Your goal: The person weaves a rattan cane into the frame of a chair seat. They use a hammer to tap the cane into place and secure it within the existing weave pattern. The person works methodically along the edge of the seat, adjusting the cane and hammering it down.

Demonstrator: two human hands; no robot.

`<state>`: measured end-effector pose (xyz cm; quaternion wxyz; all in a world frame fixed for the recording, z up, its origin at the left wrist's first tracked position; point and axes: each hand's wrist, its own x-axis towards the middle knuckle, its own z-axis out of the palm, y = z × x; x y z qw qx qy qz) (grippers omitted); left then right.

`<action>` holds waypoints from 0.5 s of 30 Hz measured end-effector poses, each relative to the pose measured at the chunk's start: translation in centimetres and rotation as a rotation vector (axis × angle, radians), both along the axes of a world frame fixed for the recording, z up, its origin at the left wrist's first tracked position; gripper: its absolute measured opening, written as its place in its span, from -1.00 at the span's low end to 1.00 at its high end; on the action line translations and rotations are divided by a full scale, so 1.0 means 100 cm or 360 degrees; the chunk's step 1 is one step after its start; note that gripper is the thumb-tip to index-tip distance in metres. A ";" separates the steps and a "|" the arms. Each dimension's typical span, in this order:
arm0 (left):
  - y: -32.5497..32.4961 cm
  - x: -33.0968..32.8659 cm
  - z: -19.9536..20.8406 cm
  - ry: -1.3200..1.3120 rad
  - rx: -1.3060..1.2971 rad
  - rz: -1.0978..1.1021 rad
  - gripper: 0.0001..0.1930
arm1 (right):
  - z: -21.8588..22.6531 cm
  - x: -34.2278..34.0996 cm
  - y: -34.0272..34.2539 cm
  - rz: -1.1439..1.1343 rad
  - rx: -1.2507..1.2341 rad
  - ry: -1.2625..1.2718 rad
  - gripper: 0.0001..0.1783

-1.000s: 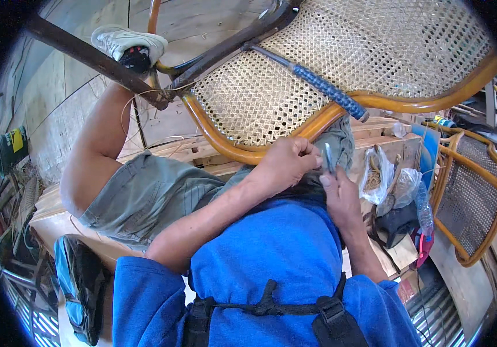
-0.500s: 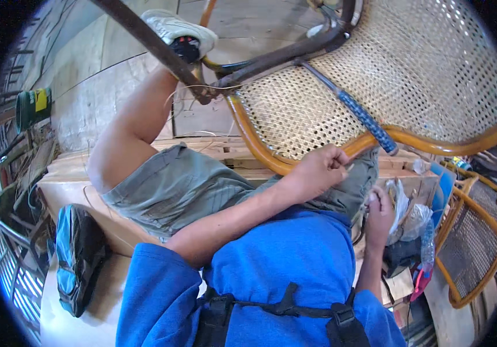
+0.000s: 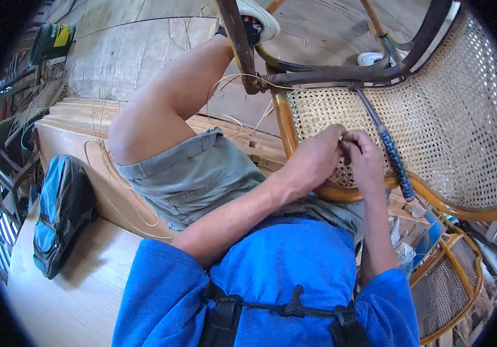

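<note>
Over the lap (image 3: pixel 202 176), at upper right, sits a pale, open-meshed cane panel (image 3: pixel 439 133), rimmed by a glossy amber frame (image 3: pixel 462 210) and a dark bar (image 3: pixel 341 76). The left hand (image 3: pixel 313 157) and right hand (image 3: pixel 368 163) meet above its near edge, fingers pinched; what they grip, I cannot tell. A blue-handled tool (image 3: pixel 394 155) crosses close on the right, narrowing their room; the panel's long axis points rightward.

Left hand (image 3: pixel 318 155) beside right hand (image 3: pixel 367 159) | blue-handled tool (image 3: pixel 395 163) across cane panel (image 3: pixel 442 130)
</note>
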<state>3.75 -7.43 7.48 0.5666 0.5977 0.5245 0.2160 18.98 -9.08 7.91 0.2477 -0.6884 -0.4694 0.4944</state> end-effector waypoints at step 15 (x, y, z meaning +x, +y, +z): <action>0.075 -0.035 -0.098 0.0063 -0.0102 0.1161 -0.71 | -0.110 -0.022 0.111 0.0337 0.0284 -0.0297 -0.76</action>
